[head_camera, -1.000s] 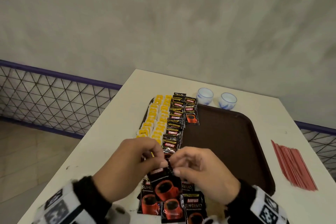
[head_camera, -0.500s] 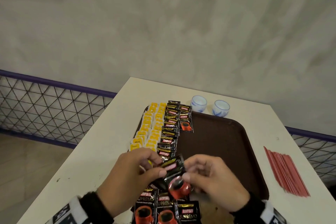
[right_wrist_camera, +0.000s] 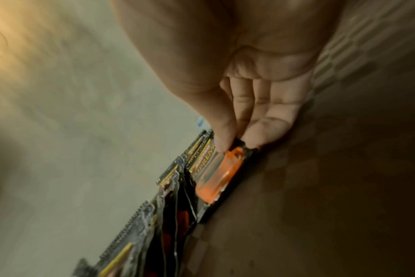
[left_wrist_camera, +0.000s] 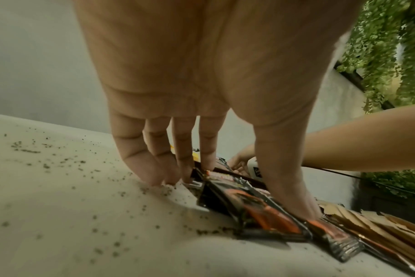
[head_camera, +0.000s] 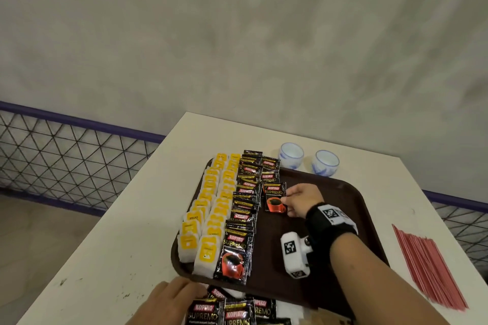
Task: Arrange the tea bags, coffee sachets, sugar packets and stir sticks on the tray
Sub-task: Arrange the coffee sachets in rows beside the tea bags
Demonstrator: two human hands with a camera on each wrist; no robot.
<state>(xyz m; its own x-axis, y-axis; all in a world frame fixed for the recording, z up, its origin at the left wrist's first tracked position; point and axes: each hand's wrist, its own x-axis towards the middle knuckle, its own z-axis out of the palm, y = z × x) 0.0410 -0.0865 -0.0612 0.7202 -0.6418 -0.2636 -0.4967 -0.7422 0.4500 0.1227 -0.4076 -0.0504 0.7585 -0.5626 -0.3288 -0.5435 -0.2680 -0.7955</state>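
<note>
Brown tray (head_camera: 330, 219): centre of the head view, on the white tabletop (head_camera: 126, 232).

Tea bags (head_camera: 208, 208), yellow-tagged: two overlapping columns along the tray's left side.

Coffee sachets in rows (head_camera: 244, 208), black: one long overlapping column just right of the tea bags; a short second column begun at the upper end.

Coffee sachet in hand (head_camera: 274, 198): lowest of the short second column, lying on the tray floor. Right hand (head_camera: 301, 200) pinches its right edge between thumb and fingers (right_wrist_camera: 265, 131).

Loose coffee sachets (head_camera: 232, 309): pile at the bottom centre of the frame, off the tray, at its near rim. Left hand (head_camera: 169, 301) rests on the pile's left side, fingers (left_wrist_camera: 185, 165) straight, tips down on sachets and tabletop, thumb pressing a sachet; nothing gripped.

Stir sticks (head_camera: 427, 266), red: fanned bundle on the tabletop, right of the tray, well apart from both hands.

Two small cups (head_camera: 309, 161), white and blue: upper centre, just beyond the tray's far rim.
</note>
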